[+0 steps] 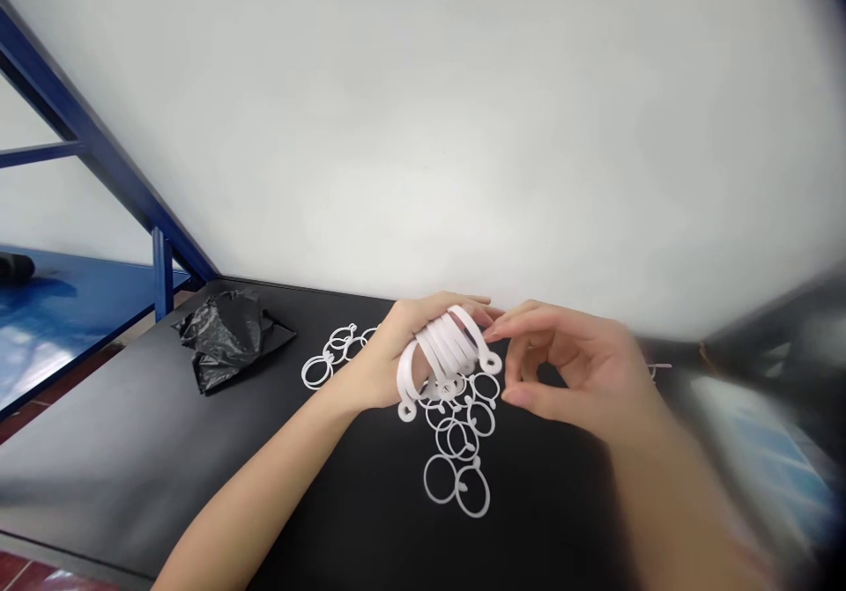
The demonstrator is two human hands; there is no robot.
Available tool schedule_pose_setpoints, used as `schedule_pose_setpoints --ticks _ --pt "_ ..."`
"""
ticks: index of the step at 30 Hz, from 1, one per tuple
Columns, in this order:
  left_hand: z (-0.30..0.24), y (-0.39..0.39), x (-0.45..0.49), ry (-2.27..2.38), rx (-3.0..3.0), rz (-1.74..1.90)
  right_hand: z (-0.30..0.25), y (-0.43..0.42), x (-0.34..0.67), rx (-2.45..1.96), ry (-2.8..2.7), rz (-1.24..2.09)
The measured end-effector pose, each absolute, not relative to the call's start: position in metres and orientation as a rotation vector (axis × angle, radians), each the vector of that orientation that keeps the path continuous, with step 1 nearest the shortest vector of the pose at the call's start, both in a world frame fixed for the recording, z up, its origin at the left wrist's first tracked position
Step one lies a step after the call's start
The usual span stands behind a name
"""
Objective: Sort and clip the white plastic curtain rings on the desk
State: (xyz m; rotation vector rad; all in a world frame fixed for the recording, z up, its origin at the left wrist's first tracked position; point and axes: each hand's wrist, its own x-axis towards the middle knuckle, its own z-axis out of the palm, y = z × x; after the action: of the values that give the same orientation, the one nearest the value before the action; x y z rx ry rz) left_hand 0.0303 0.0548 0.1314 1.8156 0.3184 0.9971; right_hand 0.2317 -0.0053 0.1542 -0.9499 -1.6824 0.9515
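My left hand [387, 353] is closed round a stack of several white plastic rings [444, 350], held on edge above a black table [297, 494]. My right hand [568, 371] pinches the outermost ring of that stack with thumb and forefinger at its right end. Below both hands lies a loose heap of white rings [459, 450] flat on the table. A second small cluster of white rings [334, 353] lies left of my left hand.
A crumpled black plastic bag [228, 344] sits at the table's far left. A white wall rises behind the table. A blue metal frame [99, 151] and a blue shelf stand to the left. The right side is blurred.
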Motion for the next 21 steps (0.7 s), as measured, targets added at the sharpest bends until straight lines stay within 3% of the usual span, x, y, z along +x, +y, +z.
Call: schedule_pose_setpoints --ticks 9,14,21 --pt "0.122 0.042 0.059 0.267 0.955 0.741 0.133 -0.006 0.206 -0.899 -1.725 0.842" --pt "0.106 0.026 0.07 0.223 0.861 0.867 0.128 -0.006 0.188 -1.094 -1.724 0.819" --pt "0.106 0.03 0.074 0.208 0.803 0.938 0.122 -0.005 0.184 -1.035 -1.703 0.693"
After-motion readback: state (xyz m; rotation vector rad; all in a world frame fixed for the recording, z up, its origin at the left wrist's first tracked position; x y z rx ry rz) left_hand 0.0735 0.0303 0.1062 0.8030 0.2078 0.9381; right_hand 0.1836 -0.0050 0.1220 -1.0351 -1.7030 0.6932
